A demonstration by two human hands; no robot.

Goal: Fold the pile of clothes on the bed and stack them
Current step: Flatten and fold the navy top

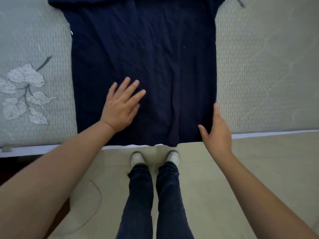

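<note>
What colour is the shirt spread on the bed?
Dark navy blue, plain; the head view shows the shirt clearly.

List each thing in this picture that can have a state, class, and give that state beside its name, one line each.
navy shirt: spread flat on the bed, unfolded, creased, hem at the bed's near edge
left hand: open, palm flat on the shirt
right hand: open, fingers straight, at the shirt's lower right corner
bed cover: lying flat, leaf print on the left
shoes: on the floor, toes at the bed
</note>
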